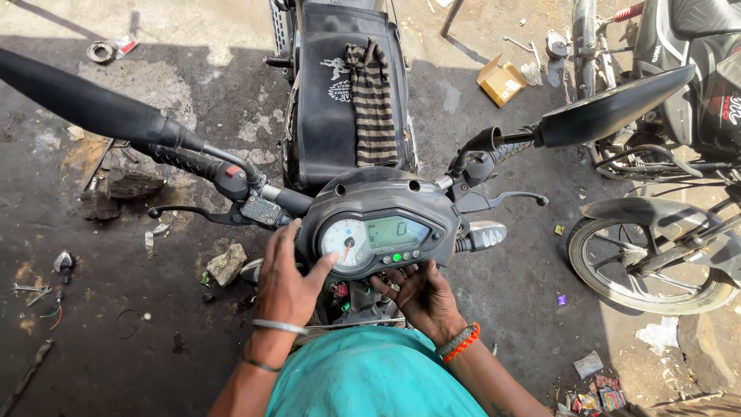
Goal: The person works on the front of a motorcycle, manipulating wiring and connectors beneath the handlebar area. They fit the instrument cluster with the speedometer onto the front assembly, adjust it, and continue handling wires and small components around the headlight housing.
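A motorcycle stands in front of me, seen from its front end. Its instrument cluster (378, 235), with a round dial and a green screen, sits in a dark housing. My left hand (287, 282) grips the housing's left lower edge, thumb against the dial's rim. My right hand (421, 297) reaches under the housing's right lower edge, fingers curled into the exposed wiring (351, 301) below. A striped cloth (373, 104) lies on the black seat (328, 93). The handlebars (193, 162) spread to both sides with mirrors at their ends.
A second motorcycle with its front wheel (652, 259) stands at the right. A small cardboard box (500, 79) lies beyond. Stones (226, 265), small tools (35, 292) and litter (590, 398) are scattered over the oily concrete floor.
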